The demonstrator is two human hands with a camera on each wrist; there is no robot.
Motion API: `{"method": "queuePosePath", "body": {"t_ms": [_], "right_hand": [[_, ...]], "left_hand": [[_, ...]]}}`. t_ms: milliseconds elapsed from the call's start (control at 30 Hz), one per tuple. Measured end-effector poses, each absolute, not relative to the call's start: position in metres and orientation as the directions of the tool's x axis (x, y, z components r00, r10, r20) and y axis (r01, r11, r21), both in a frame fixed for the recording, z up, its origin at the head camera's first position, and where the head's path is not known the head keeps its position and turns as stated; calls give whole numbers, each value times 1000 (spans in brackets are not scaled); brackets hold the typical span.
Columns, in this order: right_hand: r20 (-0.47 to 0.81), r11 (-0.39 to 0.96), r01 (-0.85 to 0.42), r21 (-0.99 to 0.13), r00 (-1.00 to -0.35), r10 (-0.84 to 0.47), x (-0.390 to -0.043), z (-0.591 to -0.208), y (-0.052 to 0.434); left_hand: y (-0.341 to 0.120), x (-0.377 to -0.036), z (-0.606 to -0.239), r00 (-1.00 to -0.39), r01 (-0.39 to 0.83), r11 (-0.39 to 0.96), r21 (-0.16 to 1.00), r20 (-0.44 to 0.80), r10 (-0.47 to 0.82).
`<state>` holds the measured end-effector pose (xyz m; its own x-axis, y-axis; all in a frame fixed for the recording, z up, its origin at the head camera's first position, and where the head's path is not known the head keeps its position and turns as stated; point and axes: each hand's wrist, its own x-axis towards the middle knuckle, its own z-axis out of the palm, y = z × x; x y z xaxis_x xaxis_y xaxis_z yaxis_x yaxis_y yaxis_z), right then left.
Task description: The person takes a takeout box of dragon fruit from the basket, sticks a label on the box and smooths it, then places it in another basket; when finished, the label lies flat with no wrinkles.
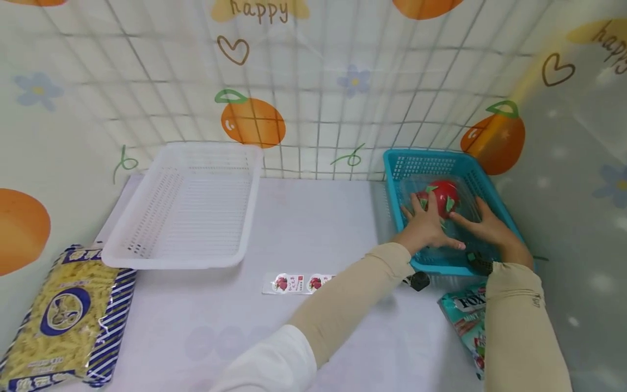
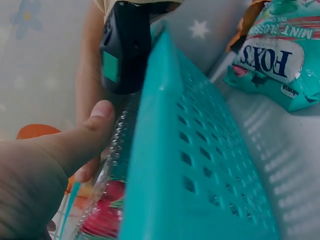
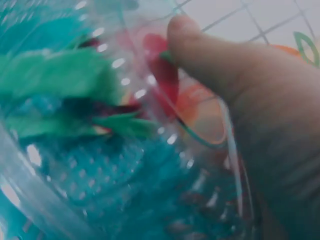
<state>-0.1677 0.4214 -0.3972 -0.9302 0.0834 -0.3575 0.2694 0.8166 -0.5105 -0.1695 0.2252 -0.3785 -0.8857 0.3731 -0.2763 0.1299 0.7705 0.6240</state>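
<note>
A teal basket (image 1: pixel 397 163) stands at the right of the table. In it lies a clear plastic box (image 1: pixel 465 188) with a red dragon fruit (image 1: pixel 443 195) with green scales inside. My left hand (image 1: pixel 428 220) lies over the box's near left part, fingers spread on top and thumb along its near side. My right hand (image 1: pixel 477 223) holds the box's near right part, fingers pointing at the fruit. In the left wrist view the thumb (image 2: pixel 95 125) lies against the clear box (image 2: pixel 117 165) behind the basket wall (image 2: pixel 200 165). In the right wrist view the thumb (image 3: pixel 200 45) presses on the clear box (image 3: pixel 100 130).
An empty white basket (image 1: pixel 186 207) stands at the back left. A pasta bag (image 1: pixel 63 321) lies at the front left. A sticker strip (image 1: pixel 299 283) lies mid-table, and a Fox's mint bag (image 1: pixel 465 321) lies by the teal basket's near edge. Printed walls enclose the table.
</note>
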Motion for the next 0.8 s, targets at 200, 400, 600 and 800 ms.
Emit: {"method": "queuePosePath", "body": {"t_ms": [200,400,600,800], "right_hand": [[-347,776,299,-555,-931,111,-164,-406,424],[-336,748,307,-589,-934,119,-166,-407,422],[-355,717,331,-613,-927,124,-165,-414,428],[-369,690,339,-639,-923,112,-166,-415,429]], "left_hand": [[234,-170,-382,-886,90,828,553,-335,320],[234,-173,-383,-885,67,836,545,-355,302],[235,-170,-384,-883,37,826,562,-369,290],[237,-169,-388,-892,64,856,513,-356,280]]}}
